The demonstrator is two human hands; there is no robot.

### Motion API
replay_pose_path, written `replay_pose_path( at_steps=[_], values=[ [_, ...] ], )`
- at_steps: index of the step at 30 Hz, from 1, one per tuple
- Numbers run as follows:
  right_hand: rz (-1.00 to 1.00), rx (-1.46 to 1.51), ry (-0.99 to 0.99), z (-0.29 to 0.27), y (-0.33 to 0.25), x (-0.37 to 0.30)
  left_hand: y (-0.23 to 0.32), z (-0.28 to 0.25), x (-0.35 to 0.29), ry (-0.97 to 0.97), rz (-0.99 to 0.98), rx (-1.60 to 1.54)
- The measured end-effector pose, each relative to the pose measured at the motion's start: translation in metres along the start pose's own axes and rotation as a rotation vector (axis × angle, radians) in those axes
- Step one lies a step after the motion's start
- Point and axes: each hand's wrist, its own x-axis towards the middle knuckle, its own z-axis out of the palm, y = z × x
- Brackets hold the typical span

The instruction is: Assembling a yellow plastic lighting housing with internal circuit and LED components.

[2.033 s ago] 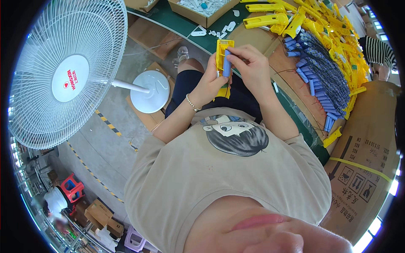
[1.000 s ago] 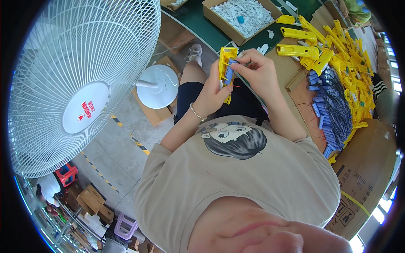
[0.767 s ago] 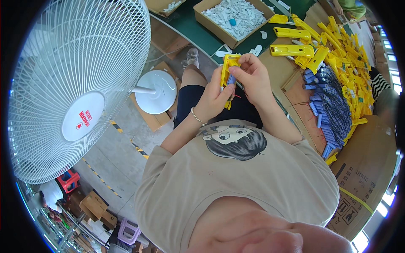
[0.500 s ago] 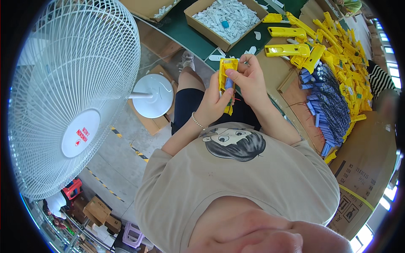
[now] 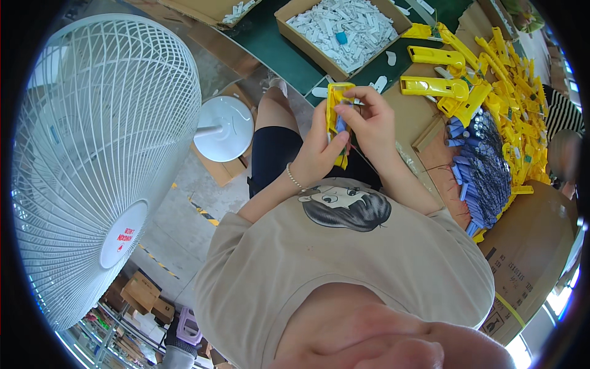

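Above my lap, a long yellow plastic housing (image 5: 332,98) stands with its open side toward me. Inside it sits a blue cylindrical battery cell (image 5: 341,123), partly covered by my fingers. My left hand (image 5: 314,150) is wrapped round the lower part of the housing, thumb lying across its edge. At the upper part, my right hand (image 5: 372,123) pinches at the housing, its thumb and forefinger by the battery cell's top end. A thin red wire shows near the lower end, mostly hidden by the hands.
A cardboard box of small white parts (image 5: 344,31) stands on the green table (image 5: 295,74) ahead. To the right lie blue wired battery cells (image 5: 479,166) and a heap of yellow housings (image 5: 507,98). A large white fan (image 5: 110,160) fills the left; a big carton (image 5: 528,246) stands at right.
My view has shifted slightly, so the fan and table sit differently in it. Both hands stay on the housing; the right forefinger now reaches further over its upper part.
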Motion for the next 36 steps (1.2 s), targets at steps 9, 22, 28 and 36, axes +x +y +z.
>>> replay_pose_path(
  at_steps=[9, 22, 28, 36],
  values=[
    [-0.054, -0.231, 0.069, 0.001, -0.018, -0.002, 0.008, -0.003, 0.012, 0.101, 0.287, 0.430],
    [-0.090, 0.101, 0.043, 0.002, -0.014, -0.012, 0.019, 0.003, -0.007, 0.105, 0.226, 0.209],
    [-0.195, 0.120, 0.038, -0.014, -0.041, -0.025, 0.019, 0.010, -0.015, 0.023, 0.213, -0.128],
    [-0.086, -0.575, -0.167, -0.009, -0.031, -0.060, 0.009, 0.019, -0.025, 0.146, 0.344, 0.002]
  ],
)
